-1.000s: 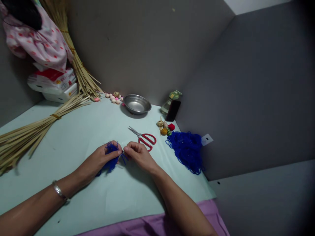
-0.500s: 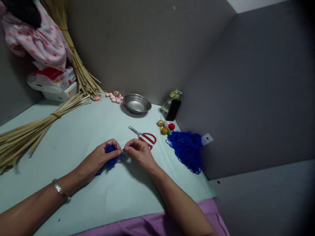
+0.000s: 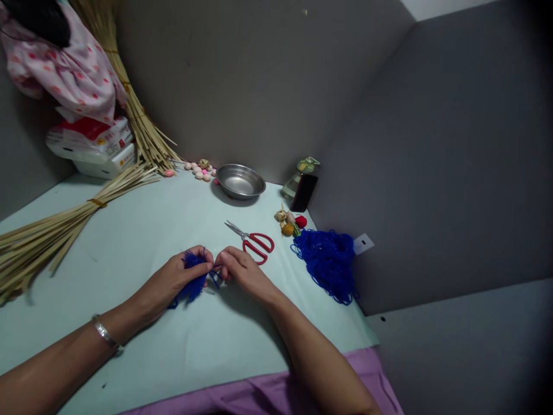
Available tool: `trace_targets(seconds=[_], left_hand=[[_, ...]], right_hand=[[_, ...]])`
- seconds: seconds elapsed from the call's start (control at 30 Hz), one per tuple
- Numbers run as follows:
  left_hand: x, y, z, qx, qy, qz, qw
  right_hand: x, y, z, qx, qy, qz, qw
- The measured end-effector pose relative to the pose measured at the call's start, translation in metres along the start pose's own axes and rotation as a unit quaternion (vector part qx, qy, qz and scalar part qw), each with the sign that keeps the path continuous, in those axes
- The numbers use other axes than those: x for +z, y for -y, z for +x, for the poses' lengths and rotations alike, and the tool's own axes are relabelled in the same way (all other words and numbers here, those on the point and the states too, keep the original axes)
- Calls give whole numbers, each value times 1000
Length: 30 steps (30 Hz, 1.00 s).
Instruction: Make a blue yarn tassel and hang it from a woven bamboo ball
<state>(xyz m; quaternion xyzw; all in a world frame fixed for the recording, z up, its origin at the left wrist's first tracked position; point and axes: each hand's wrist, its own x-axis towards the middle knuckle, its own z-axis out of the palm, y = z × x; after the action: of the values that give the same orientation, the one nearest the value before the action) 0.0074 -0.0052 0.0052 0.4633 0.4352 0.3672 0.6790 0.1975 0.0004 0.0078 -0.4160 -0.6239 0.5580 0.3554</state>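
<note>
My left hand [image 3: 189,272] is closed around a bundle of blue yarn [image 3: 193,288], its frayed strands sticking out above and below the fingers. Against it, my right hand [image 3: 239,267] pinches a thin blue yarn strand [image 3: 215,275] at the bundle's right end. The fingertips of both hands almost meet there, and part of the strand is hidden by them. Just beyond the right hand lie scissors [image 3: 254,243] with red handles, blades pointing away to the left. A large loose heap of blue yarn [image 3: 330,262] rests on the table to the right.
At the back stand a metal bowl [image 3: 241,182], a pump bottle [image 3: 298,178] and a leaning phone [image 3: 305,193]. Small coloured balls [image 3: 288,229] lie near the yarn heap. Bundles of dry straw strips [image 3: 73,222] and tissue packs [image 3: 101,144] occupy the left. Grey walls border the table.
My right hand has turned slightly, its fingers curling in closer to the left hand at the strand. The left hand still holds the bundle in the same place.
</note>
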Motion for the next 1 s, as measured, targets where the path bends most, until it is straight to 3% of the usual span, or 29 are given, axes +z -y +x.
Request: trace_targets(seconds=[0.1,0.37,0.63,1.0], left_hand=[[-1,2,1,3,-2,0,1000],[-4,6,3,8,-5,-2,1000],[-1,1,-1,-11,-9,15,1000],[0,-1,1,-6,10,-17,1000]], right_hand=[[0,1,-1,-15,56,-16,998],[4,-3,2,14,-21,70,997],[6,-4,3,30,-25,107,994],[9,-10,1,18,-12,69,997]])
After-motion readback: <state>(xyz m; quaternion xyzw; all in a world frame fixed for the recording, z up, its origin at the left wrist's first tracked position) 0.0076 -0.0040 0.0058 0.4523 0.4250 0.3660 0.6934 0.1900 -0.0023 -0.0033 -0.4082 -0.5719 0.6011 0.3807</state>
